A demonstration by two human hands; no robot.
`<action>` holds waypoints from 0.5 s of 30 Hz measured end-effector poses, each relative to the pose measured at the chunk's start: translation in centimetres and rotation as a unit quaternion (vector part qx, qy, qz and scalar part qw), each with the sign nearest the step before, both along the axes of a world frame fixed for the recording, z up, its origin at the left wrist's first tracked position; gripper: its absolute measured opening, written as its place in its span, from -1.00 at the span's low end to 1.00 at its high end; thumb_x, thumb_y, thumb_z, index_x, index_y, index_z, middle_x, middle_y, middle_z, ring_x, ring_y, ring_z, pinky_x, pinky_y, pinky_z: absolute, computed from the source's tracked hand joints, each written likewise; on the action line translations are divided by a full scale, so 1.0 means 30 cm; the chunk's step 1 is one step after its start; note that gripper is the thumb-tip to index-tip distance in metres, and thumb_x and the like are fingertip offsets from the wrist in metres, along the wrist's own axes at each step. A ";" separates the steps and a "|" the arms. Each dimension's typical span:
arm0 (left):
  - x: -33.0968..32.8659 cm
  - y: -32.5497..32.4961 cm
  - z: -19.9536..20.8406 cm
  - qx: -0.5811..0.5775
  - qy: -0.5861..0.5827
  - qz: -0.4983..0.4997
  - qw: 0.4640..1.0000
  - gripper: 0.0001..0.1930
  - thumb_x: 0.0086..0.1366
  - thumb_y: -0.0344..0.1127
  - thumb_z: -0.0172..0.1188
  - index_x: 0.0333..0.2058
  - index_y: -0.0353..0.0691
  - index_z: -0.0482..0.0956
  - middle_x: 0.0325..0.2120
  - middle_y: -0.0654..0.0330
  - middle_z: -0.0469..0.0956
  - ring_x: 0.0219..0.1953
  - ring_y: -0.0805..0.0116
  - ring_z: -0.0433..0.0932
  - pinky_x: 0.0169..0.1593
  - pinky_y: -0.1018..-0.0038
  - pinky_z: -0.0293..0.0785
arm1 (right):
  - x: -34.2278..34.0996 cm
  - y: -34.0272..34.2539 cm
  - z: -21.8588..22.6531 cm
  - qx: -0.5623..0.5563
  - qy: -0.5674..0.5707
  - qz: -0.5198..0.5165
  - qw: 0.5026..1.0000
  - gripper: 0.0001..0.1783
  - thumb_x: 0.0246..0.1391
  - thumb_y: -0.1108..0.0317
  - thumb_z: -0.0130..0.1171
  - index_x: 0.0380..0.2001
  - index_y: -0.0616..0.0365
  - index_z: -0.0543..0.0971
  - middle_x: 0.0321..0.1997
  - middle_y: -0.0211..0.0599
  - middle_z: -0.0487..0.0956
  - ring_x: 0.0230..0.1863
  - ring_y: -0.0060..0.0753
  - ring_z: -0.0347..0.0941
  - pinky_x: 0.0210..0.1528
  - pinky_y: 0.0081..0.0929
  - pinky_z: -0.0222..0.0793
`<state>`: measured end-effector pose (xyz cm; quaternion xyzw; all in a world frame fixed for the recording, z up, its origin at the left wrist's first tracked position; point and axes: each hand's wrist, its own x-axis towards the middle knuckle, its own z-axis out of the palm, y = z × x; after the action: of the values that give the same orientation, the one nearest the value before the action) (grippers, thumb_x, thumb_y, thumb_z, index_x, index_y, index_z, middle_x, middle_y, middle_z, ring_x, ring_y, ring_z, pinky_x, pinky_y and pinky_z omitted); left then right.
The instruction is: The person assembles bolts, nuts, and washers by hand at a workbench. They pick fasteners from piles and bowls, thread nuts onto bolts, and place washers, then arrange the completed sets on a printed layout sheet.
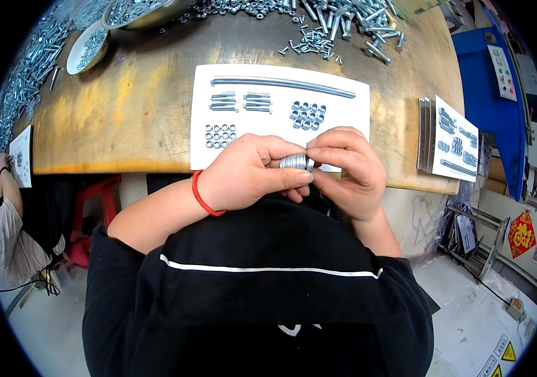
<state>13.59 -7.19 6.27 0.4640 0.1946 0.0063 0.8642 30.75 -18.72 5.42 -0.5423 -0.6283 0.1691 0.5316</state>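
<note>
In front of my chest, my left hand [246, 164] wraps round a short stack of thin silver washers [293, 162], its thumb along the near side. The fingers of my right hand [350, 166] are closed at the right end of that stack, pinching the last washers. Just beyond both hands lies a white sheet [256, 74] on the table. On it appear a long threaded rod [281, 83], two groups of bolts [223, 102] and two groups of nuts [308, 115]. Whether these are printed or real pieces I cannot tell.
Loose bolts [375, 28] are heaped at the table's far edge, and long screws [29, 69] at far left. A white bowl [89, 47] holds small hardware beside a larger metal bowl [149, 19]. Printed cards [454, 138] stand at right. Another person's arm [9, 185] shows at left.
</note>
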 end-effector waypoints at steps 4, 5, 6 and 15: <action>0.019 -0.010 0.004 0.007 0.003 -0.013 1.000 -0.74 0.32 -0.39 0.21 -0.08 -0.42 0.56 -0.39 0.10 0.64 -0.36 0.45 0.64 -0.23 0.56 0.60 | 0.006 -0.017 0.006 -0.002 0.016 -0.014 1.000 -0.61 -0.36 0.66 0.37 -0.31 0.18 0.65 -0.24 -0.26 0.61 -0.19 -0.25 0.53 -0.15 -0.40 0.42; 0.023 -0.009 0.007 0.013 0.005 -0.018 1.000 -0.74 0.32 -0.39 0.21 -0.07 -0.42 0.56 -0.39 0.10 0.64 -0.36 0.45 0.64 -0.23 0.56 0.60 | 0.005 -0.021 0.008 -0.010 0.024 -0.022 0.999 -0.62 -0.35 0.66 0.36 -0.31 0.18 0.65 -0.23 -0.26 0.61 -0.19 -0.26 0.53 -0.16 -0.40 0.42; 0.025 -0.008 0.009 0.018 0.006 -0.022 1.000 -0.74 0.32 -0.39 0.21 -0.07 -0.42 0.56 -0.40 0.10 0.64 -0.36 0.45 0.64 -0.23 0.56 0.60 | 0.010 -0.022 0.007 -0.009 0.016 -0.012 1.000 -0.62 -0.34 0.66 0.35 -0.30 0.18 0.65 -0.23 -0.25 0.60 -0.19 -0.26 0.52 -0.16 -0.41 0.42; 0.054 0.003 0.003 0.005 0.008 -0.053 0.999 -0.75 0.31 -0.40 0.22 -0.09 -0.42 0.57 -0.41 0.10 0.64 -0.38 0.44 0.64 -0.25 0.57 0.59 | 0.047 -0.037 -0.025 -0.052 0.114 0.029 0.992 -0.61 -0.32 0.66 0.34 -0.28 0.18 0.66 -0.24 -0.27 0.59 -0.19 -0.31 0.51 -0.17 -0.45 0.43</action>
<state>15.21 -7.12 6.37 0.4776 0.1766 -0.0419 0.8596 32.14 -19.84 4.66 -0.5278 -0.5695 0.2773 0.5659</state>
